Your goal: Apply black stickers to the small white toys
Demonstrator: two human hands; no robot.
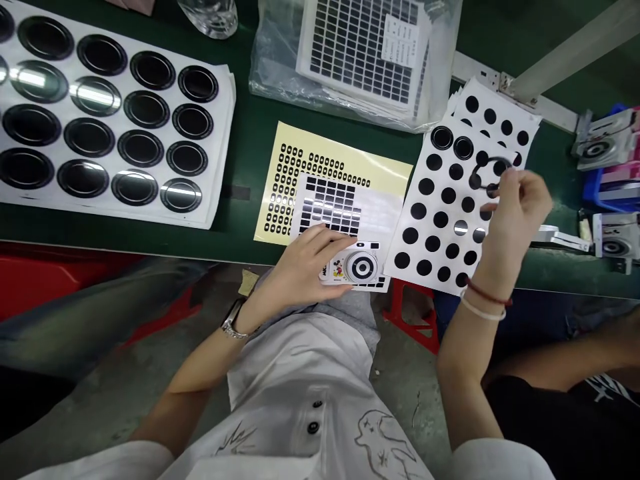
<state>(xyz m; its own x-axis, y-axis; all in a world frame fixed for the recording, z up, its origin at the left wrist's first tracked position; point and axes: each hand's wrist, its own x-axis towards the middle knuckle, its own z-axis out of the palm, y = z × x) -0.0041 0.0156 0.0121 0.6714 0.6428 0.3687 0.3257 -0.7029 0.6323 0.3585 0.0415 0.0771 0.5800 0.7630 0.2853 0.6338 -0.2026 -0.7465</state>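
Observation:
A small white toy camera point(361, 267) with a cartoon mouse print and a round lens is in the grip of my left hand point(304, 268), its fingers over the top and thumb below. It lies at the table's front edge, over a white sheet of black rectangular stickers point(330, 203). My right hand point(520, 203) is raised above a white sheet of black round stickers point(417, 230). A thin black ring-shaped sticker point(483, 189) hangs from its pinched thumb and forefinger. Two ring-edged discs remain at that sheet's top left.
On the left lies a stack of large black disc sheets point(113, 143). A yellow sticker sheet point(385, 167) sits under the white one. Behind are a plastic bag point(277, 67) of sheets and a clear cup point(215, 17). More toy cameras point(613, 237) and a blue bin point(593, 190) stand right. A co-worker's arm point(560, 353) is nearby.

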